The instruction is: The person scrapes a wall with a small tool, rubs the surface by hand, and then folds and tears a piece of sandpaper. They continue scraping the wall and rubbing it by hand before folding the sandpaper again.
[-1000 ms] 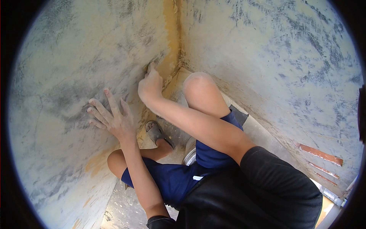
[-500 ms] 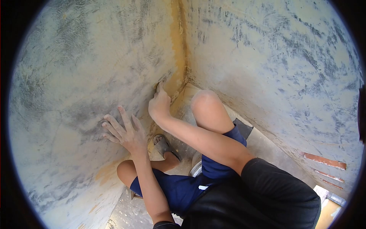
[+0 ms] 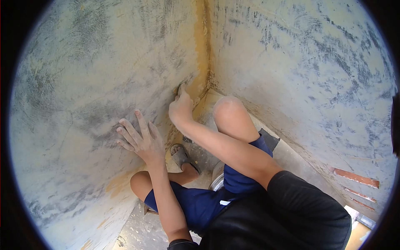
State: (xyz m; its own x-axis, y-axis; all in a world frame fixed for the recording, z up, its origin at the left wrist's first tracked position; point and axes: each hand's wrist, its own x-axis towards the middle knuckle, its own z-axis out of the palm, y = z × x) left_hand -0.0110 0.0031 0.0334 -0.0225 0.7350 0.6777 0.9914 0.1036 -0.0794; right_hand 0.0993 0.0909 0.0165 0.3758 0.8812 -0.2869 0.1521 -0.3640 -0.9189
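right hand (image 3: 181, 111) closed on a small dark-edged piece (image 3: 180, 89) near the corner (image 3: 209, 77)

the small dark-edged piece sits against the left wall (image 3: 79, 75), just beside the yellowish strip (image 3: 201, 41) that runs up the corner; the fingers cover part of it, so its full shape cannot be told. the right hand's grip is narrow, with a finger laid along the piece. lower and to the left, the left hand (image 3: 146, 141) is wide, fingers fanned out at the same wall and dusty-looking; whether the palm presses flat cannot be told. grey scuffs mark the wall around both hands.

a bent knee (image 3: 230, 110) stands to the right of the right hand, below dark blue shorts (image 3: 193, 204) and a black shirt (image 3: 266, 221). beneath the hands, a grey sandal (image 3: 181, 157) rests on the floor (image 3: 148, 229). across the corner, the right wall (image 3: 287, 75) bears dark streaks and, low down, reddish slots (image 3: 356, 178).
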